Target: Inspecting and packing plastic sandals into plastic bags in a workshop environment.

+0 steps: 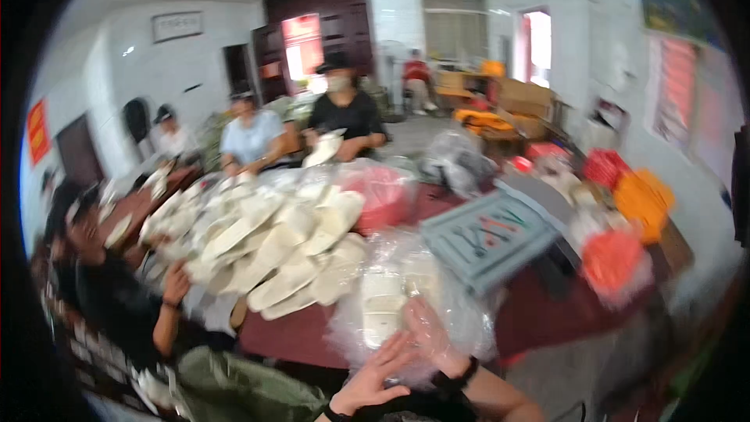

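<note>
- Clear, crinkled plastic is what you have in hand: in the head view a transparent bag [406, 297] holding pale slipper soles lies at the near edge of the dark red table [547, 305], right in front of you.
- Your right hand [433, 336] lies flat on the near side of that bag, palm on the film; the picture is too blurred to tell whether the fingers pinch it or only rest there.
- Your left hand [375, 379] is just below the bag, fingers spread and unclenched, grasping nothing, the tips near or touching its lower edge.
- Left of the bag sits a big heap of loose white soles [273, 250], and another person's hand [176, 281] reaches into that heap from the left.
- Behind the bag, to the right, lies a grey flat box [484, 234]; past it, orange bundles [625, 250].
- Risk, as I judge it: the film looks slippery and the bag overhangs the table edge, so a loose hold could let it slide off toward you and spill its soles.
</note>
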`<state>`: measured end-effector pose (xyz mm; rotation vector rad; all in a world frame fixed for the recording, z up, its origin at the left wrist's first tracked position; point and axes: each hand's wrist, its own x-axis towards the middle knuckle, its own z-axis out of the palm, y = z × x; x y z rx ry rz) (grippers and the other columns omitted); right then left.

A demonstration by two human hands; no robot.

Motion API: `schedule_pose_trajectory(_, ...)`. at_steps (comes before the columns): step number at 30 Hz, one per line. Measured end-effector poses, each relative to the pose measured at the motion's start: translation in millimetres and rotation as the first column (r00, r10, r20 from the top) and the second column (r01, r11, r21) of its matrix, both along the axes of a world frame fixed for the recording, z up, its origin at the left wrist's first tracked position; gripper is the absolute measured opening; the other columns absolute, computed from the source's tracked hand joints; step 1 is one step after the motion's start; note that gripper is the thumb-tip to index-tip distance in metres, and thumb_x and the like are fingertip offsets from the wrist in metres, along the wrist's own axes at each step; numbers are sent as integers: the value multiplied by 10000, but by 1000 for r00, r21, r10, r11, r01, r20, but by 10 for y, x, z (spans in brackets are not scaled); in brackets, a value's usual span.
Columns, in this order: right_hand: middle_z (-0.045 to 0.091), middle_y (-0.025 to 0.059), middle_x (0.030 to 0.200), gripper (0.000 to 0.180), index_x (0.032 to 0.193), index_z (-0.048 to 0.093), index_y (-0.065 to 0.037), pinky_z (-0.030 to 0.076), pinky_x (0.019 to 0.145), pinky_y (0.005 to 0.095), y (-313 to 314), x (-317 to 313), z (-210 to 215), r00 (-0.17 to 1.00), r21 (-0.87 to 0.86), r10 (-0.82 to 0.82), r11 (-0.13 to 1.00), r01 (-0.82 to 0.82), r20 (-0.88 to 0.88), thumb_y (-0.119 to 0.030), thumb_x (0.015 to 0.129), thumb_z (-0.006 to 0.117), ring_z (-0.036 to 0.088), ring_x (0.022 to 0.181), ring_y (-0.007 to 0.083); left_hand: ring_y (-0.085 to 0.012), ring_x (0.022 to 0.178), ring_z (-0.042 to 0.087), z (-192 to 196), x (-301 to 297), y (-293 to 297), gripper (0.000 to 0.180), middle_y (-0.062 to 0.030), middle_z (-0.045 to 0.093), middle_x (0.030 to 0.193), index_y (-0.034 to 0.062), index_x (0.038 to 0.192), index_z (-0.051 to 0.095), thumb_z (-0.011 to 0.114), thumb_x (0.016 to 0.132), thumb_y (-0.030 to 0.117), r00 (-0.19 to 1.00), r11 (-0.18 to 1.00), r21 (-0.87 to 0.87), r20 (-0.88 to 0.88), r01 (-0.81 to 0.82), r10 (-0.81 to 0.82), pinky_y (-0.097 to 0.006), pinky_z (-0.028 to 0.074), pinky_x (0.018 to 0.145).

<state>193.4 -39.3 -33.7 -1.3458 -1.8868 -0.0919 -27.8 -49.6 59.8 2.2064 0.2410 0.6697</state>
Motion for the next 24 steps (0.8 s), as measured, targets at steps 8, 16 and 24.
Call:
schedule_pose_trajectory(8, 667, 200, 1161, 316, 1128, 656, 1, 491, 887, 417, -1116, -476, 573, 971, -194, 233, 952, -237, -43, -227, 913, 619, 639, 1039, 349, -412, 1474, 202, -649, -418, -108, 638, -216, 283, 1572, 138, 1434, 500, 683, 889, 415, 958, 952, 123, -20, -281, 285, -489, 274, 1166)
schedule_pose_trajectory(16, 738, 70, 1070, 272, 1172, 707, -51, 516, 877, 287, -1270, 502, 1202, 764, -510, 105, 685, -520, -637, -211, 960, 643, 659, 907, 94, -429, 1462, 223, -724, -103, 99, 554, -183, 306, 1574, 141, 1337, 587, 743, 847, 345, 939, 941, 233, -184, -246, 291, -502, 283, 1157)
schedule_pose_trajectory(24, 623, 82, 1045, 267, 1098, 623, -19, 470, 850, 346, -1248, 3279, 969, 286, 171, -379, 309, 936, -880, -105, 852, 682, 568, 973, 189, -405, 1482, 185, -865, 143, -5, 538, -185, 305, 1579, 118, 1415, 516, 663, 899, 153, 940, 948, 243, -221, -206, 261, -420, 374, 1067)
